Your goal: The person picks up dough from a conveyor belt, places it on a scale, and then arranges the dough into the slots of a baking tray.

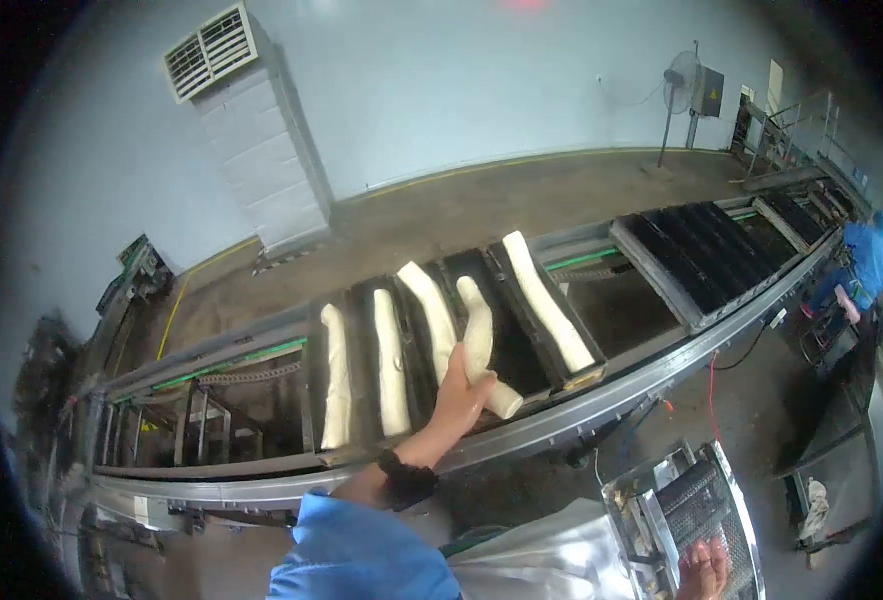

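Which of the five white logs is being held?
The fourth white log from the left: the left hand grips it near its lower part, while the other four lie unheld.

Narrow gaps between pale rolls [389, 370]

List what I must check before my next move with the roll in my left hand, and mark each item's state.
1. Left hand closed around the held roll: ok.
2. Held roll straight: not ok, it bends.
3. Underside of the held roll fully supported: cannot tell, hidden from above.
4. Rightmost roll apart from the held roll: ok, a gap shows.
5. Right hand free of any roll: ok.
6. Co-worker away from the held roll: ok.
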Action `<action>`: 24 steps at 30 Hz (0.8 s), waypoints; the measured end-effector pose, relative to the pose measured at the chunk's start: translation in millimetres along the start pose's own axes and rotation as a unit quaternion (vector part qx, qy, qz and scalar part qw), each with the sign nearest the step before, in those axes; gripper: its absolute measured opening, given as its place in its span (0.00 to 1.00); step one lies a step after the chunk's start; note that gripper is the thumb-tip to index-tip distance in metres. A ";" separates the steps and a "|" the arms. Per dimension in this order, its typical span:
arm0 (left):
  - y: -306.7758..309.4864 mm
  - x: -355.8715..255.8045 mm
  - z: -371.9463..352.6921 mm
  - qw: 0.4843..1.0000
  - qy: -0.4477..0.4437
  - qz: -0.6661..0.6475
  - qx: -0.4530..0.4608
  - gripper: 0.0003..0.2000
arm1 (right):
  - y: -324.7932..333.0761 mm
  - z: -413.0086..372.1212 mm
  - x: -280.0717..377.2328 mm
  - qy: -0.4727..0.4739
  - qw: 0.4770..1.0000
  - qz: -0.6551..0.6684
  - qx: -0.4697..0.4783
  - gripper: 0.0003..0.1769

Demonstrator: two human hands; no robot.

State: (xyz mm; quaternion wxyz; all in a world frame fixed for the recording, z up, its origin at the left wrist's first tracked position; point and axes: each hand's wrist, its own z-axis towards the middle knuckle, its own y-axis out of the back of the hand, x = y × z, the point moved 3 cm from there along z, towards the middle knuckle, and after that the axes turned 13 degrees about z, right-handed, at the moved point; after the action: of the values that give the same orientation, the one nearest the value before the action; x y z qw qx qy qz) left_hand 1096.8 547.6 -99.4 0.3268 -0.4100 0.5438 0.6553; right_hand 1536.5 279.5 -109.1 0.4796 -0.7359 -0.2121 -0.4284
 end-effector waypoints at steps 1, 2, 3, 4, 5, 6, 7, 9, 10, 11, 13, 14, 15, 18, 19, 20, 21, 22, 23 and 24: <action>-9.8 -7.1 2.2 0.997 -0.041 0.064 -0.026 0.38 | -3.1 4.1 7.1 -0.017 0.998 0.054 -0.017 0.29; -15.4 -9.9 3.4 0.987 -0.082 0.126 -0.053 0.38 | -6.8 6.9 15.5 -0.017 0.998 0.054 -0.016 0.29; -20.1 -11.5 5.9 0.964 -0.098 0.236 -0.076 0.40 | -8.7 9.1 25.0 -0.059 0.993 0.082 -0.062 0.29; -25.5 -21.5 5.8 0.964 -0.097 0.235 -0.077 0.40 | -12.3 11.8 32.1 -0.100 0.983 0.109 -0.108 0.29; -34.0 -33.7 5.8 0.955 -0.088 0.277 -0.064 0.40 | -9.4 17.1 30.7 -0.100 0.983 0.109 -0.107 0.29; -41.1 -44.5 6.2 0.944 -0.079 0.317 -0.052 0.40 | -6.0 21.5 28.6 -0.053 0.996 0.004 -0.074 0.28; -48.1 -50.5 10.2 0.974 -0.060 0.216 -0.021 0.40 | -5.5 26.2 29.5 -0.005 0.994 -0.101 -0.040 0.28; -64.3 -34.6 28.9 0.985 -0.036 0.169 0.022 0.40 | -2.8 38.7 37.9 -0.004 0.993 -0.111 -0.050 0.27; -70.3 -35.4 35.9 0.990 -0.012 0.122 0.064 0.40 | -0.3 44.3 41.2 -0.003 0.991 -0.119 -0.060 0.27; -71.3 -36.7 43.2 0.995 0.010 0.091 0.048 0.39 | 3.1 50.0 43.1 -0.003 0.991 -0.119 -0.060 0.27; -64.6 -41.2 56.9 0.997 0.050 0.054 0.018 0.37 | 13.3 62.2 44.6 0.015 0.989 -0.120 -0.084 0.28; -59.6 -44.2 63.7 0.997 0.067 0.038 0.008 0.36 | 36.8 78.3 36.6 0.013 0.989 -0.121 -0.085 0.28; -53.6 -48.0 70.8 0.995 0.043 0.089 -0.011 0.33 | 74.7 101.0 23.8 -0.002 0.987 -0.104 -0.120 0.27; -50.7 -57.4 80.9 0.890 -0.088 0.430 -0.123 0.28 | 121.0 142.3 29.0 0.000 0.993 -0.046 -0.109 0.25; -45.1 -53.3 88.4 0.911 -0.093 0.389 -0.098 0.27 | 127.9 149.1 41.1 0.044 0.991 -0.113 -0.050 0.24; -38.1 -51.3 96.6 0.929 -0.101 0.348 -0.074 0.26 | 140.1 159.5 52.9 0.089 0.980 -0.178 0.010 0.22; -30.0 -74.7 89.8 0.951 -0.063 0.297 -0.052 0.24 | 184.2 173.8 50.9 0.123 0.964 -0.234 -0.008 0.22; -19.6 -74.3 87.5 0.946 -0.048 0.314 -0.058 0.23 | 195.6 182.5 62.4 0.124 0.965 -0.233 -0.007 0.22; -9.3 -73.0 86.4 0.929 -0.041 0.352 -0.106 0.22 | 203.1 184.4 82.5 0.258 0.830 -0.492 -0.051 0.22; 0.2 -69.1 86.7 0.908 -0.034 0.388 -0.155 0.20 | 205.0 188.9 95.3 0.367 0.609 -0.698 -0.087 0.22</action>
State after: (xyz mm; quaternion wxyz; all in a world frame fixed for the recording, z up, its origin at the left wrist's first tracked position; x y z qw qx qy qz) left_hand 1112.0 633.8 -31.4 -0.0027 -0.1900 0.5403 0.8197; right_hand 1817.1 345.6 -169.7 0.0070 -0.1844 -0.4299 -0.8838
